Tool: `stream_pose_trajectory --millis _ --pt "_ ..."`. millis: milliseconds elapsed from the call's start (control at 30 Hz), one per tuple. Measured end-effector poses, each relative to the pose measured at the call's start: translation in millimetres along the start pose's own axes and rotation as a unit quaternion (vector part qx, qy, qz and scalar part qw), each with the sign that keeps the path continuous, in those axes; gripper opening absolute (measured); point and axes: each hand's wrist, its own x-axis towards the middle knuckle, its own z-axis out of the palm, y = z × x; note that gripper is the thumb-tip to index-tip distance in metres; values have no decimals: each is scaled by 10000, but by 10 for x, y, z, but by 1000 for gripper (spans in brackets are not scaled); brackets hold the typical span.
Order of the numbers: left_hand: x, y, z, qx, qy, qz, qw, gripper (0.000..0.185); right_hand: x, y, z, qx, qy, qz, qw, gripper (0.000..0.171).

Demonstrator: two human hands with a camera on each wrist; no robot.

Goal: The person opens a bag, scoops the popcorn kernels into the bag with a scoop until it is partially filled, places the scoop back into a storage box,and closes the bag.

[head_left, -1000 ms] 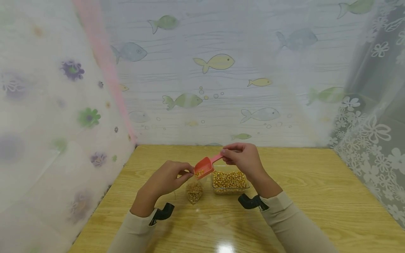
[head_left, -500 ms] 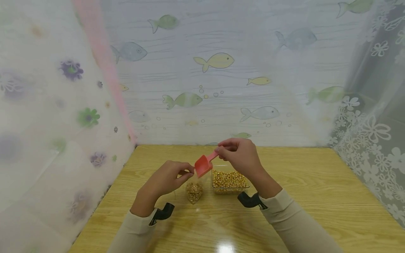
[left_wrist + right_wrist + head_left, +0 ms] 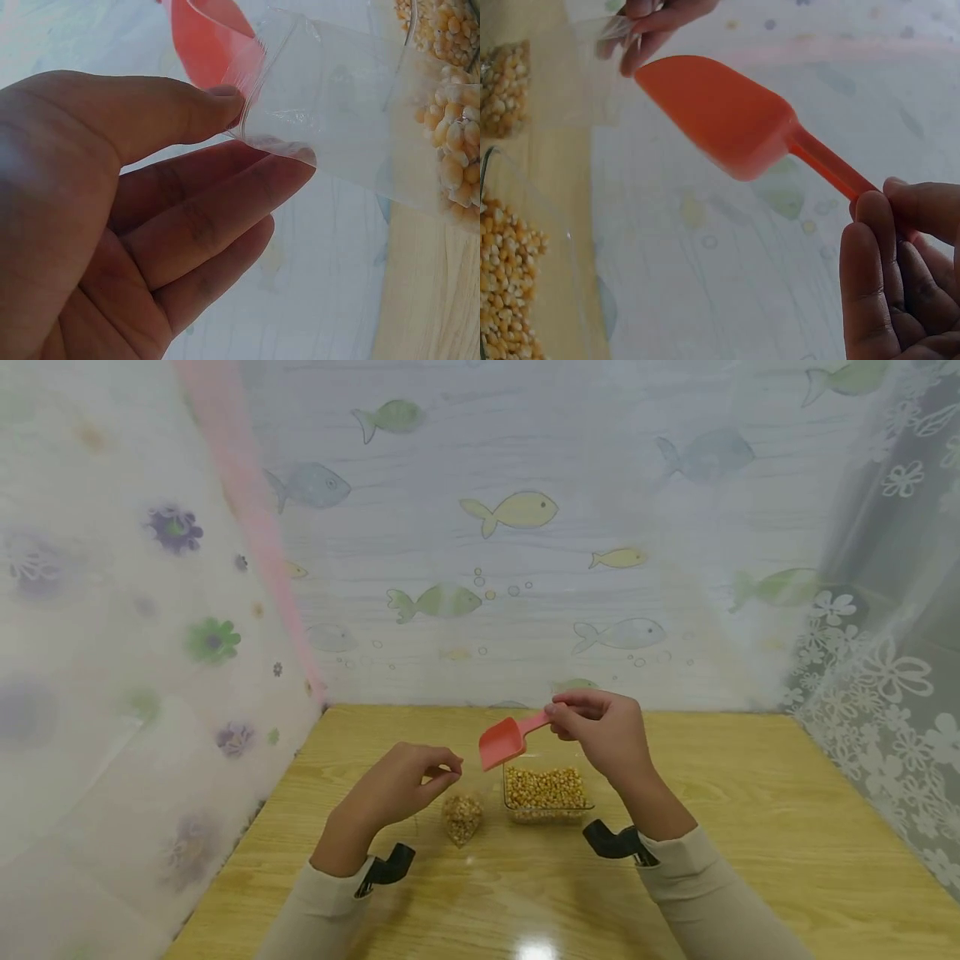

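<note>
My left hand (image 3: 397,787) pinches the mouth of a clear plastic bag (image 3: 345,112) between thumb and fingers. Corn kernels (image 3: 455,142) fill the bag's bottom, which is low over the wooden table in the head view. By its handle, my right hand (image 3: 607,739) holds a red-pink plastic scoop (image 3: 501,743). The scoop is tilted, its front edge pointing down and left, and no kernels show in it. It hangs just right of the bag's mouth, above the left back part of a clear container (image 3: 547,813) of yellow corn kernels (image 3: 546,787).
Container and bag are side by side on the wood-grain table (image 3: 720,810). A fish-print curtain (image 3: 510,560) hangs behind the table, with flower-print sheeting (image 3: 112,610) on the left. Black curved mounts (image 3: 611,841) stick out at both wrists.
Kernels seen in the scoop a second ago are gone from it. The scoop tipped over the bag's mouth, then moved right and away with my right hand. My left hand stayed nearly still.
</note>
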Motion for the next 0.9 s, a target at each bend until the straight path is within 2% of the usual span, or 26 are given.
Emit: stream_pose_trajectory --millis 167,400,700,900 --pt "-19 6 13 -47 0 -2 10000 10 -63 104 -177 96 335 84 9994 35" --pt "-24 17 12 -50 22 27 10000 11 -124 341 -370 -164 605 295 9976 38" --pt "-16 36 10 -18 9 27 10000 12 -209 636 -395 -482 566 881 9933 37" --pt "-20 38 19 -3 12 -14 10000 12 -231 791 -431 -441 581 1144 9908 37"
